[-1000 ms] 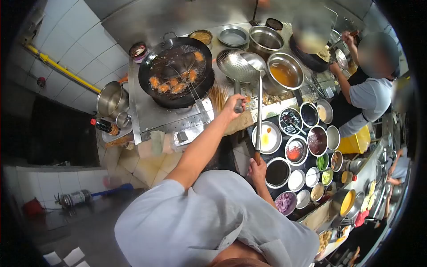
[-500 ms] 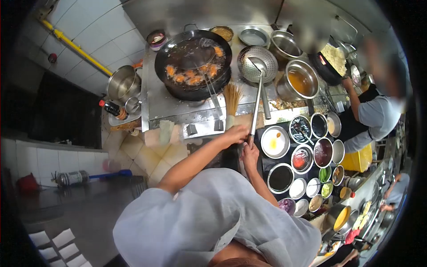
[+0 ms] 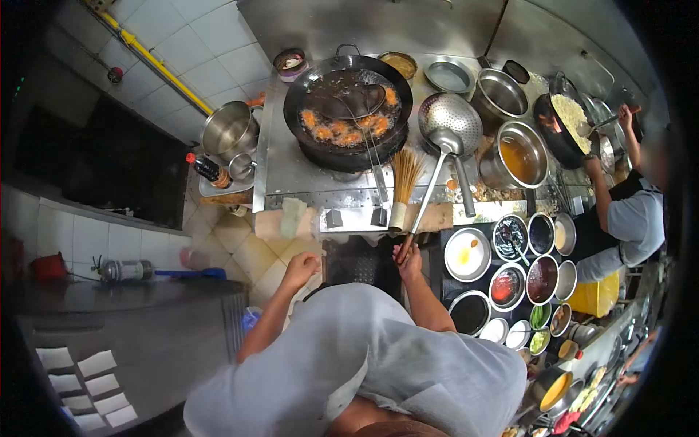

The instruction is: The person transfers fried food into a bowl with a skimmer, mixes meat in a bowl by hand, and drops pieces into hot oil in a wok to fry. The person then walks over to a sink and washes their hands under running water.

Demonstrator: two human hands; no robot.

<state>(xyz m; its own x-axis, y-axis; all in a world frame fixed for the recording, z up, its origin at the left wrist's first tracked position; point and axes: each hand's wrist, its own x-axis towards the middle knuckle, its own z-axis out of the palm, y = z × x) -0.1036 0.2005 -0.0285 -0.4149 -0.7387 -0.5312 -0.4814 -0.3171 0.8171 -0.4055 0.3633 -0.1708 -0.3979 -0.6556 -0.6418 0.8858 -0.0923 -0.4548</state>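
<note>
My right hand (image 3: 409, 261) is closed around the wooden end of a long-handled metal ladle (image 3: 429, 193). The ladle's head rests over a perforated strainer (image 3: 450, 116), whose own handle points toward me. My left hand (image 3: 301, 269) is drawn back near my body over the floor, fingers curled, with nothing visible in it. Ahead stands a black wok (image 3: 295, 127) of dark oil, where orange-brown pieces (image 3: 342, 133) float. A mesh skimmer (image 3: 353, 103) lies in it, its handle over the stove's front edge. A bamboo brush (image 3: 406, 178) stands between wok and ladle.
Bowls of sauces and seasonings (image 3: 467, 255) crowd the right side. A pot of brown liquid (image 3: 520, 156) sits behind them. A co-worker (image 3: 626, 218) handles another wok (image 3: 553, 135) at right. A soy sauce bottle (image 3: 209, 170) and steel pot (image 3: 229, 131) stand at left.
My left hand has left the ladle handle and moved left, back toward my body. My right hand still grips the ladle. The view has shifted; the co-worker's raised hand now holds a utensil over their wok.
</note>
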